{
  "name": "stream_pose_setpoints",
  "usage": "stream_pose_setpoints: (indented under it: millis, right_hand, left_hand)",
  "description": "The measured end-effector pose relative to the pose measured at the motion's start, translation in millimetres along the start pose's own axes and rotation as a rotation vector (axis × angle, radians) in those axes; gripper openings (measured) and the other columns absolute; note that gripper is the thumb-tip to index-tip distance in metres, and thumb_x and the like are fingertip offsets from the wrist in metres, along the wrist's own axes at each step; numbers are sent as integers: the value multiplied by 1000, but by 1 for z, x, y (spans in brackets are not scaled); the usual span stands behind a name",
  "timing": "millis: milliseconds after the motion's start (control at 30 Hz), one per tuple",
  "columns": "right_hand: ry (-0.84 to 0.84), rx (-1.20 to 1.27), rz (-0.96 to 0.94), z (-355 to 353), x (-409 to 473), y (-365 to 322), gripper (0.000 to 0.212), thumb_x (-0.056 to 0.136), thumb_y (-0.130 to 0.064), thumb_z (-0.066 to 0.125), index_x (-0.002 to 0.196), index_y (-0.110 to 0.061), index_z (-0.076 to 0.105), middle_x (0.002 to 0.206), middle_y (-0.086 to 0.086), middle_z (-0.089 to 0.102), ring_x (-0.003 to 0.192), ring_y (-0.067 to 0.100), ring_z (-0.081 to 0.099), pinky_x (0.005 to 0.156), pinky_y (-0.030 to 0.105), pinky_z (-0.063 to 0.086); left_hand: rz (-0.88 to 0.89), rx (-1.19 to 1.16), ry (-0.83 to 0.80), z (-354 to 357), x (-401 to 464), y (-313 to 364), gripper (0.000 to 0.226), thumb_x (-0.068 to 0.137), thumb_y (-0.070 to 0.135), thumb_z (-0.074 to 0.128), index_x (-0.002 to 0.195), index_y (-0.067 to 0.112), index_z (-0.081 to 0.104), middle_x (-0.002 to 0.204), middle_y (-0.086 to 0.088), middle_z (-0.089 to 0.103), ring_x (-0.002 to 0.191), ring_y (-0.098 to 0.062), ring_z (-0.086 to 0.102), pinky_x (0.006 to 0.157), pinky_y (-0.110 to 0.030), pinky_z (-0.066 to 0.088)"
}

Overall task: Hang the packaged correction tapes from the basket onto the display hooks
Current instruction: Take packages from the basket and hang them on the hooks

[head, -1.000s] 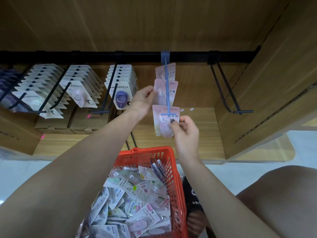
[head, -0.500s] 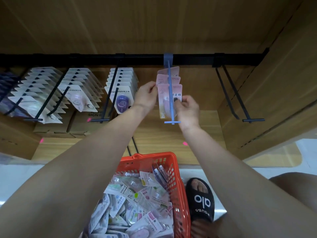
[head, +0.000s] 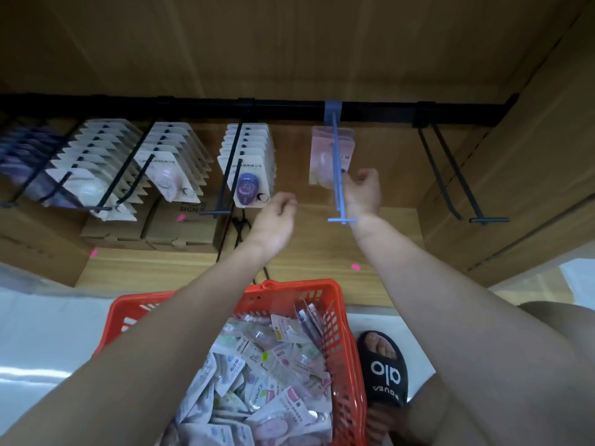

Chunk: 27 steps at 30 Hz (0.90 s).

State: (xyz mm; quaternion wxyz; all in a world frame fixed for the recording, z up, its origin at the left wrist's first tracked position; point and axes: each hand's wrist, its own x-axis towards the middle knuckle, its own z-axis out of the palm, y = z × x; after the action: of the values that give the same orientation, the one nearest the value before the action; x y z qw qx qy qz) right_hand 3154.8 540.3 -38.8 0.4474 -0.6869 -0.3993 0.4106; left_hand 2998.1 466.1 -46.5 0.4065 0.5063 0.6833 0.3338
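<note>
The pink packs (head: 331, 156) hang on the blue hook (head: 338, 175), upper centre of the frame, pushed back close to the black rail (head: 193, 106), which leaves the front of the hook free for more. They are blurred and overlap, so I cannot count them. The right hand (head: 362, 191) is just beside them at the hook's shaft, fingers loosely curled; whether it is touching a pack or has let go I cannot tell. The left hand (head: 275, 217) hangs apart, left of the hook, fingers slack and holding nothing.

To the right, one double-wire black hook (head: 450, 175) holds nothing, likely the next place to fill. To the left, three rows of white packs (head: 248, 162) are plainly seen, with a darker row at the far left edge.

Lower centre, one red basket (head: 341, 333) sits within reach below the arms, heaped with too many loose packs (head: 257, 381) to count. One black slipper (head: 384, 371) stands beside it.
</note>
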Motion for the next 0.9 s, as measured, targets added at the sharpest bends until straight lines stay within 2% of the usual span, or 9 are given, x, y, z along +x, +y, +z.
stream_pose_setpoints:
  millis: [167, 233, 333, 433, 500, 567, 633, 767, 900]
  right_hand:
    - [87, -152, 3, -2, -53, 36, 30, 96, -14, 64, 123, -3, 57, 120, 20, 66, 110, 37, 63, 90, 40, 43]
    - [123, -198, -41, -2, -85, 52, 27, 93, -10, 64, 119, -2, 59, 115, 21, 66, 110, 38, 63, 89, 38, 40]
    - [103, -218, -124, 1, -135, 76, 21, 92, -3, 62, 112, 0, 58, 107, 20, 66, 101, 35, 62, 80, 32, 36]
    - [-101, -289, -208, 11, -183, 102, 12, 93, -1, 60, 103, -6, 57, 94, 11, 64, 88, 30, 59, 68, 32, 38]
    - [-370, -399, -229, 23, -210, 119, 10, 96, -2, 61, 100, -10, 57, 91, 2, 64, 84, 21, 61, 66, 26, 44]
    - [-704, -574, -215, 35, -229, 135, 12, 99, -7, 61, 110, -12, 59, 102, -2, 65, 90, 17, 64, 78, 30, 54]
    - [-945, -740, -208, 46, -243, 149, 24, 101, -12, 59, 125, -14, 59, 116, 1, 64, 102, 21, 63, 90, 40, 54]
    - [-1107, -879, -209, 62, -258, 161, 42, 102, -18, 57, 144, -16, 51, 139, 9, 59, 121, 30, 60, 99, 43, 51]
    - [-1134, -853, -190, 84, -263, 162, 46, 102, -18, 59, 148, -15, 49, 135, 11, 61, 114, 31, 62, 93, 41, 53]
  left_hand:
    - [6, 154, -147, -31, -75, -52, 28, 109, 24, 51, 135, 19, 60, 123, 1, 69, 114, -16, 65, 94, -24, 49]
    - [-13, 239, -187, -50, -104, -79, 24, 108, 19, 53, 130, 19, 63, 121, 3, 69, 111, -13, 66, 93, -18, 49]
    - [-87, 410, -121, -83, -137, -124, 19, 105, 10, 55, 119, 16, 67, 109, -5, 75, 91, -20, 71, 79, -28, 58]
    - [-281, 534, -50, -110, -157, -167, 20, 100, 12, 59, 119, 9, 65, 110, -15, 74, 101, -33, 70, 83, -34, 55]
    - [-464, 575, -56, -121, -172, -192, 33, 102, 25, 61, 127, 4, 60, 123, -22, 70, 115, -38, 65, 91, -37, 50]
    - [-601, 582, -64, -125, -187, -213, 48, 101, 29, 62, 138, 1, 52, 137, -25, 61, 126, -41, 59, 99, -39, 47]
    - [-703, 507, -62, -124, -198, -228, 57, 98, 22, 66, 146, 0, 43, 143, -24, 56, 130, -40, 56, 103, -40, 47]
    - [-720, 547, -175, -115, -209, -244, 65, 104, 20, 58, 154, -5, 24, 146, -24, 53, 133, -39, 55, 110, -43, 46]
    - [-576, 625, -129, -110, -224, -247, 70, 100, 21, 62, 154, -1, 23, 150, -23, 49, 135, -39, 52, 111, -43, 44]
